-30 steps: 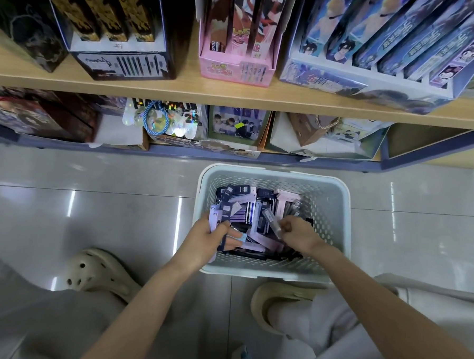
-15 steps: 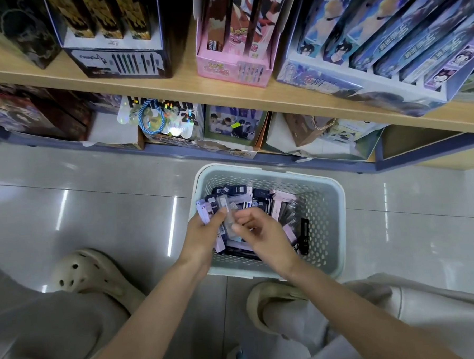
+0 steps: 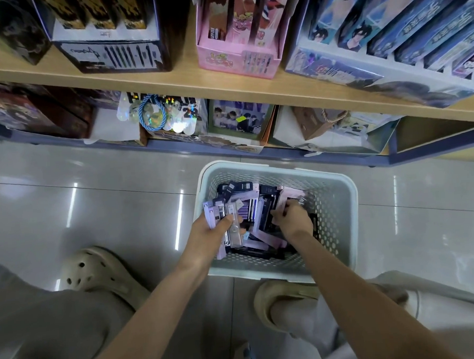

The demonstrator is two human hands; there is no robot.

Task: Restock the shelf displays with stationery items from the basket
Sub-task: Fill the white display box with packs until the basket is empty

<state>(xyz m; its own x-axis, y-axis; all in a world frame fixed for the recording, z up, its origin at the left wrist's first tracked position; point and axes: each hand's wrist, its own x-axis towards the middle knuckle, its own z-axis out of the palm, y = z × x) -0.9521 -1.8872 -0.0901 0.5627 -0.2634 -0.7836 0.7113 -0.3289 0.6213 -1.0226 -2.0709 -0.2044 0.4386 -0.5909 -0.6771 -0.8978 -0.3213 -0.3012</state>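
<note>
Pale green perforated basket [image 3: 338, 201], lilac and black packets [image 3: 248, 206], pink display box [image 3: 237, 57]

Bright overhead light, streak glare on floor tiles [image 3: 121, 201], wide-angle edge warp, slight soft blur.

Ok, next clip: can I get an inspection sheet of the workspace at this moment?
Surface: glossy grey tiled floor; the basket stands on it in front of the shelves.
Job's things: the pale perforated basket holds a jumble of pink and dark stationery packs; the wooden shelf carries display boxes.
Clutter: blue rope ring among goods on the lower shelf.
Hands: left hand grips a fan of packs at the basket's near-left corner; right hand is down among the packs, grip unclear.
Cables: nothing seen.
Surroundings: beige clogs on the floor by the basket.
</note>
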